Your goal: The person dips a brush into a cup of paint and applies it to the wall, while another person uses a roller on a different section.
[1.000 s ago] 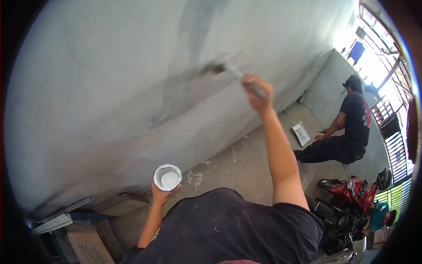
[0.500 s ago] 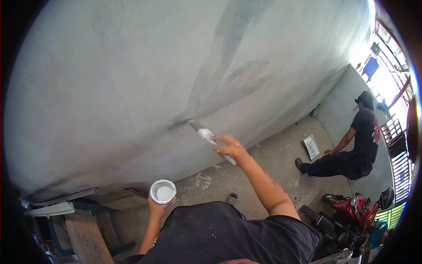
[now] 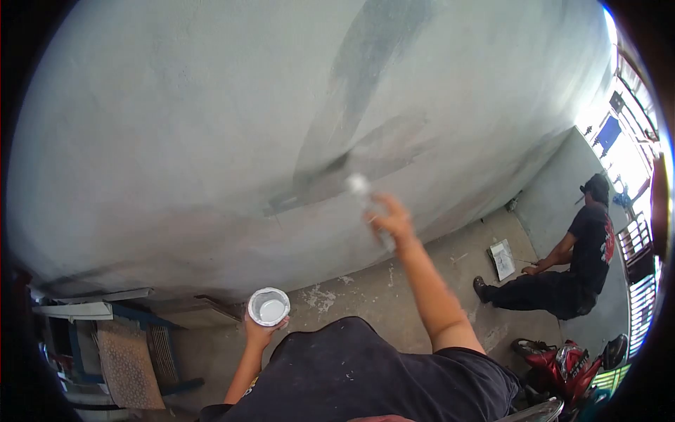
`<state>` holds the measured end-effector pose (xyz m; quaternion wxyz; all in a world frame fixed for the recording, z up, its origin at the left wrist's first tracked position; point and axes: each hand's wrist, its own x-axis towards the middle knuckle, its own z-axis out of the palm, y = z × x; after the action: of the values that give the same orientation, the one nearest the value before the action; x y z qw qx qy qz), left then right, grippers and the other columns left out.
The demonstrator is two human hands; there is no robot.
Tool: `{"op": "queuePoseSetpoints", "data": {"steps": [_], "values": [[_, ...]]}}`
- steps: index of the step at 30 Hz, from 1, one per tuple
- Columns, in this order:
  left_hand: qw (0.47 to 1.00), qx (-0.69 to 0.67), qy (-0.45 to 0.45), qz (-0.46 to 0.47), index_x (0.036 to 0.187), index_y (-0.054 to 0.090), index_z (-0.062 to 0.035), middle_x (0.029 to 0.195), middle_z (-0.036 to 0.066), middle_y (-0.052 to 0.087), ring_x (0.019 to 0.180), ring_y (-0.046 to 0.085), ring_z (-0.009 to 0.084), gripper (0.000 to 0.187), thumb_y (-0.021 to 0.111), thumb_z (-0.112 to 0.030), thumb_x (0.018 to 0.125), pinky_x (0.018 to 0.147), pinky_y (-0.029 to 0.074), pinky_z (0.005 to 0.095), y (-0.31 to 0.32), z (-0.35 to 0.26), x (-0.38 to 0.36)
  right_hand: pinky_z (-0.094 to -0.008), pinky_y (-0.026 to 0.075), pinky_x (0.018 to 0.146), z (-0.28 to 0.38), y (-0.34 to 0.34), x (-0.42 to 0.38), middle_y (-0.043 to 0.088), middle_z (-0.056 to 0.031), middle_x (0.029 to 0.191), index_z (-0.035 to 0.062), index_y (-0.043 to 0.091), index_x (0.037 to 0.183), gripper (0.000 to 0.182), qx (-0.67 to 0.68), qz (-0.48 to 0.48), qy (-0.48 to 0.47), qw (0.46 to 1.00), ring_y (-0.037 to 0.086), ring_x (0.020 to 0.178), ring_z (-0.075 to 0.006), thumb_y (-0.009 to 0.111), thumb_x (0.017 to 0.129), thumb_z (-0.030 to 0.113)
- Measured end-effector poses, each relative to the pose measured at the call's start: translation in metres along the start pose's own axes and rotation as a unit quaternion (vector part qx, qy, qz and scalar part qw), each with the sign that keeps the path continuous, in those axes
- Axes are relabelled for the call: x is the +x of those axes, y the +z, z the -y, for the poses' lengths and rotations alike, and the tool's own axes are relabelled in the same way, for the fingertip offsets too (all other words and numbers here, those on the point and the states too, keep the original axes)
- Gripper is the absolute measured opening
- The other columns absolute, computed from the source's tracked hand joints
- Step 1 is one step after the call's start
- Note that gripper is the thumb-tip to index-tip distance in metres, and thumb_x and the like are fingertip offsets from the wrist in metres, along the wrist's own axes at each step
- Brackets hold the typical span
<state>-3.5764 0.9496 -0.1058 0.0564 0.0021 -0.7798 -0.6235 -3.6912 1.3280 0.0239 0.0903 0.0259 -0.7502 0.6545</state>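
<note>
My right hand (image 3: 394, 224) grips a brush (image 3: 358, 186) with a whitish middle part. The brush is blurred by motion, and its tip is at or close to the grey wall (image 3: 190, 126), beside dark damp-looking patches (image 3: 365, 63). Low on the left, my left hand (image 3: 259, 329) holds a round white tub (image 3: 268, 307) upright from below. Pale grey-white stuff lies inside the tub.
At the right a person (image 3: 587, 246) in dark clothes leans over near a white tray (image 3: 502, 259) on the concrete floor (image 3: 337, 299). A red motorcycle (image 3: 573, 366) stands at the lower right. Furniture with a patterned panel (image 3: 129, 362) is at the lower left.
My right hand and the brush have moved up and to the right along the wall. The tub has shifted slightly to the right. The view has tilted a little.
</note>
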Motion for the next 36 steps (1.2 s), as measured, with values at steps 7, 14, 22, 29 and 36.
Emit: {"op": "queuePoseSetpoints", "data": {"steps": [7,14,22,29,36], "values": [[1.000,0.004,0.028,0.006,0.121,0.054,-0.0033,0.113,0.009,0.066,0.105,0.064,0.0213,0.081,0.099,-0.017,0.055,0.093,0.050,0.0354,-0.023,0.006,0.000,-0.0343,0.052,0.091,0.021,0.062,0.016,0.061,-0.0121,0.128,0.0157,0.074,0.109,0.028,-0.131,0.096,-0.235,0.958,0.060,0.114,-0.0262,0.070,0.082,0.007],[0.999,-0.030,0.002,-0.012,0.121,0.054,-0.0045,0.113,0.008,0.066,0.105,0.064,0.0202,0.081,0.099,-0.018,0.055,0.095,0.051,0.0359,-0.023,0.048,-0.004,-0.0389,0.057,0.084,0.115,-0.008,0.066,0.069,-0.0183,0.114,0.0051,0.073,0.092,0.027,-0.302,-0.272,-0.576,0.709,0.068,0.105,-0.0330,0.075,0.070,-0.010],[0.999,-0.014,-0.022,-0.040,0.122,0.057,-0.0028,0.116,0.009,0.067,0.108,0.064,0.0212,0.080,0.098,-0.020,0.056,0.096,0.050,0.0372,-0.020,0.065,-0.003,-0.0464,0.049,0.098,-0.046,0.109,0.044,0.061,-0.0207,0.128,0.0131,0.068,0.115,0.026,-0.417,0.247,-0.414,0.770,0.058,0.120,-0.0361,0.067,0.091,0.021],[0.998,-0.014,-0.018,-0.052,0.123,0.057,-0.0023,0.116,0.010,0.067,0.107,0.064,0.0216,0.081,0.098,-0.021,0.056,0.095,0.051,0.0377,-0.024,0.071,-0.004,-0.0346,0.058,0.075,0.062,0.052,0.093,0.069,-0.0186,0.107,0.0027,0.072,0.090,0.021,-0.243,-0.196,-0.574,0.757,0.070,0.094,-0.0317,0.074,0.074,-0.010],[0.996,0.022,-0.032,-0.081,0.122,0.054,-0.0035,0.114,0.009,0.067,0.105,0.065,0.0213,0.080,0.098,-0.020,0.057,0.094,0.051,0.0361,-0.025,0.083,-0.005,-0.0374,0.058,0.082,-0.054,0.089,0.077,0.062,-0.0169,0.126,0.0083,0.070,0.104,0.020,-0.374,0.021,-0.462,0.804,0.063,0.113,-0.0318,0.070,0.084,0.009]]}}
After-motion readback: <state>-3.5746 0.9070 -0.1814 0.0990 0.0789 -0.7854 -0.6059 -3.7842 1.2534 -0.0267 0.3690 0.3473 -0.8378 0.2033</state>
